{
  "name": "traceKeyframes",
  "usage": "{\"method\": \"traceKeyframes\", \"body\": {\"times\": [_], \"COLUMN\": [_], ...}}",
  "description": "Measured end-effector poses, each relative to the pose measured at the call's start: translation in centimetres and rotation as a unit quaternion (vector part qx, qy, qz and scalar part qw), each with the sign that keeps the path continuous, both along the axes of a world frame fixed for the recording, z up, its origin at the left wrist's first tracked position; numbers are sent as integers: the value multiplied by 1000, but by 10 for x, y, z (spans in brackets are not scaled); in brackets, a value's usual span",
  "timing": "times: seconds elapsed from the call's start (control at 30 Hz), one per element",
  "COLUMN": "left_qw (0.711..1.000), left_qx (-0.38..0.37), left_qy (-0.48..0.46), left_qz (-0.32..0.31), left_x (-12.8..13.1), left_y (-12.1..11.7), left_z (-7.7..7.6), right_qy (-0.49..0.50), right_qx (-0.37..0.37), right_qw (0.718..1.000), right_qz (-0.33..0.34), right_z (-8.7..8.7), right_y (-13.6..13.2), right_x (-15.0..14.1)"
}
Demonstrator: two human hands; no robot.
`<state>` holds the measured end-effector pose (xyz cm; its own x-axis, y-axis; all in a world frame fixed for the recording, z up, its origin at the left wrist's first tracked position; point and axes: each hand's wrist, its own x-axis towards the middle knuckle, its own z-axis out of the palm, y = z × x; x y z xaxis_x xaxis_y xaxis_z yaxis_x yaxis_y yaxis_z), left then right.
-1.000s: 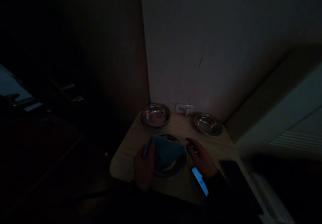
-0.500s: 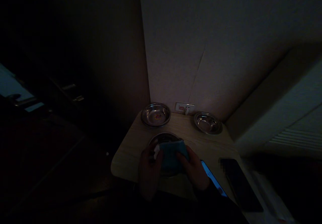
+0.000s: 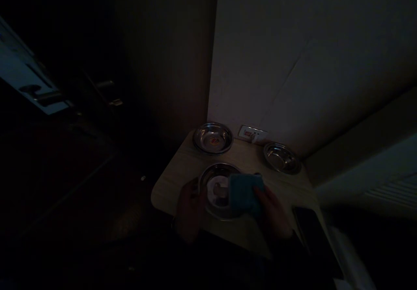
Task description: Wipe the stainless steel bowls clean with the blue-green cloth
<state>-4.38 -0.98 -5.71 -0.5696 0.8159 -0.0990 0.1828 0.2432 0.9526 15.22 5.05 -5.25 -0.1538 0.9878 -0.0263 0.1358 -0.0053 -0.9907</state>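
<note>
In the dim light, a round steel dish (image 3: 213,190) lies near the front of a small wooden table. My left hand (image 3: 190,207) is at its left rim, fingers curled and thumb over the edge, closed on the rim as far as the dark shows. A folded blue cloth (image 3: 243,192) is pinched in my right hand (image 3: 272,209), thumb on top. The cloth covers the right part of the dish. Behind stand two more groups of steel dishes: one stack (image 3: 213,138) at back left, another (image 3: 282,158) at back right.
The pale tabletop (image 3: 172,181) has a rounded front left corner. A wall socket (image 3: 252,134) with a plug sits just above its back edge. A dark phone-like slab (image 3: 314,231) lies at the right edge. A door handle (image 3: 48,97) shows at far left.
The cloth has passed from my left hand into my right and moved right. My left hand has come to the dish's rim. The lit phone is no longer visible. The view has shifted and tilted.
</note>
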Motion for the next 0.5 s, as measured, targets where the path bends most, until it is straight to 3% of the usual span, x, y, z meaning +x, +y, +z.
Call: {"method": "traceKeyframes", "body": {"times": [0.07, 0.13, 0.2, 0.27, 0.3, 0.37, 0.5], "left_qw": [999, 997, 997, 997, 996, 995, 980], "left_qx": [-24, -18, -16, -40, -51, -60, -41], "left_qy": [-47, -57, -40, -35, -38, -65, -193], "left_qz": [3, -37, -66, -64, -57, -47, 10], "left_x": [-7, -9, -7, -5, -4, -3, -3], "left_y": [1, 4, 5, 6, 6, 6, 7], "left_z": [-10, -20, -28, -34, -36, -42, -58], "right_qy": [-88, -244, -435, -555, -583, -590, -558], "right_qx": [72, 173, 223, 190, 171, 159, 160], "right_qw": [993, 954, 868, 788, 764, 752, 760], "right_qz": [-42, -19, 83, 185, 217, 245, 293], "right_z": [7, 12, 10, 5, 1, -5, -8], "right_y": [12, 20, 25, 25, 23, 19, 13], "right_x": [-3, -15, -33, -51, -58, -67, -66]}}
